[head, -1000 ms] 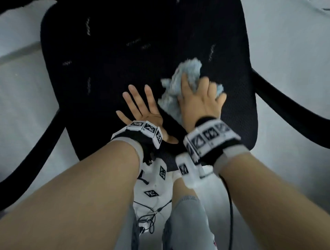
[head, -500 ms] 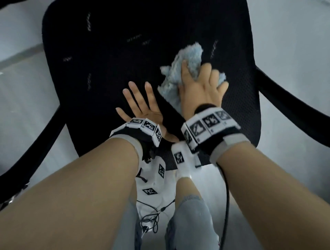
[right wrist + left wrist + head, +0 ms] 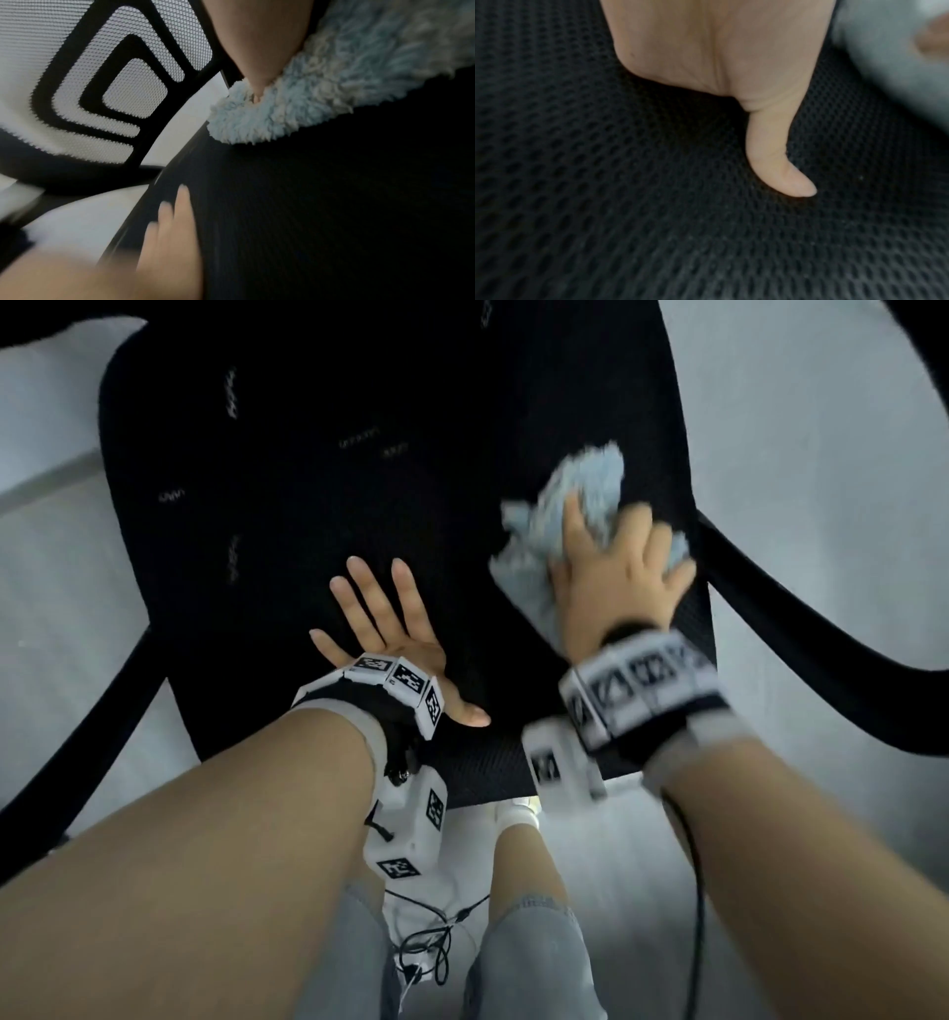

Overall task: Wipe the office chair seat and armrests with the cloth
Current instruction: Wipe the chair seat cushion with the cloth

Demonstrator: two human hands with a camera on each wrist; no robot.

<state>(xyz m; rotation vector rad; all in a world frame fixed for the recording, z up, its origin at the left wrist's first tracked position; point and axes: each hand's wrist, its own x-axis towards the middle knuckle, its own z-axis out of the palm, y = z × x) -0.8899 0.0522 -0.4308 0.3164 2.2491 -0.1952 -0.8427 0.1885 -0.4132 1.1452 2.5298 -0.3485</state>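
The black mesh chair seat (image 3: 334, 516) fills the middle of the head view. My right hand (image 3: 616, 567) presses a fluffy light-blue cloth (image 3: 590, 490) onto the seat's right side, close to the right armrest (image 3: 801, 629); the fingers lie spread over the bunched cloth. In the right wrist view the cloth (image 3: 321, 91) sits under my palm on the dark seat (image 3: 334, 203). My left hand (image 3: 380, 629) rests flat on the seat's front middle, fingers spread and straight. Its thumb (image 3: 777, 158) lies on the mesh (image 3: 603, 182) in the left wrist view.
The left armrest (image 3: 72, 737) curves down at the left edge. The mesh backrest (image 3: 102, 81) stands behind the seat in the right wrist view. Pale floor (image 3: 821, 428) surrounds the chair. My legs and a dangling cable (image 3: 693, 891) are below the seat's front edge.
My right hand has slid the cloth to the right across the seat, toward the right armrest. The left hand has stayed flat in the same place.
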